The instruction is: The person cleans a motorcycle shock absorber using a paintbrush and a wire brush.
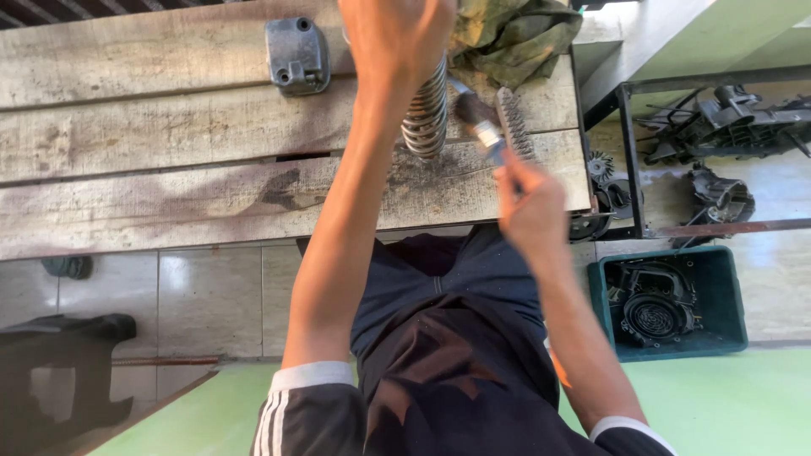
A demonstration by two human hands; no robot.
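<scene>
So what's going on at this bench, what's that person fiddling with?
A person stands at a rough wooden workbench. Their left hand grips the top of a coiled metal spring, standing it on the planks. Their right hand holds a paintbrush with its bristles by the coils. A wire brush and a grey metal cover lie nearby.

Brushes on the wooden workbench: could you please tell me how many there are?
2. A paintbrush is held in the right hand, its bristles against the coil spring; a wire brush lies beside it. Others may be hidden under the cloth.
</scene>
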